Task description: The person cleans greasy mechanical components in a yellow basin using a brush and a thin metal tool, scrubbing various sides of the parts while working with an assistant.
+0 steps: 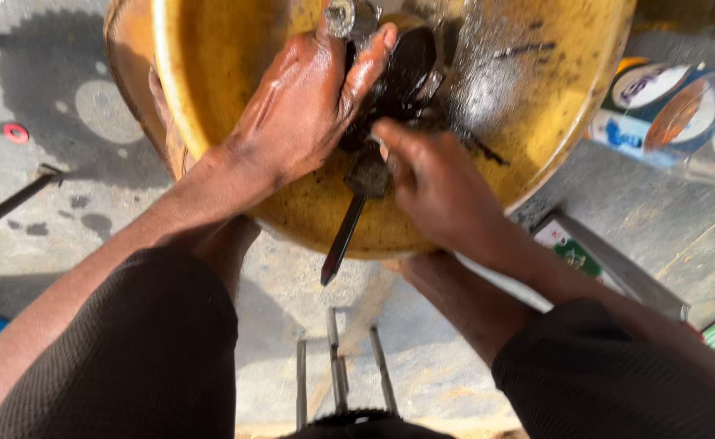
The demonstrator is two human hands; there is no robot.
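Observation:
A yellow plastic basin [211, 73] with dark oily liquid stands on the concrete floor between my knees. My left hand [305, 106] grips a black, greasy metal part [402, 69] inside the basin, with a shiny metal end [341, 16] above my fingers. My right hand [439, 187] holds a small dark brush [353, 207] by its head, its handle pointing down toward me over the basin's near rim. Both hands are wet with oil.
Several thin metal rods [337, 366] lie on the floor [292, 284] below the basin. A clear plastic bottle [666, 114] lies at the right, with a flat box [585, 252] and a metal strip nearby. A rod [8, 203] and a red washer [16, 132] lie left.

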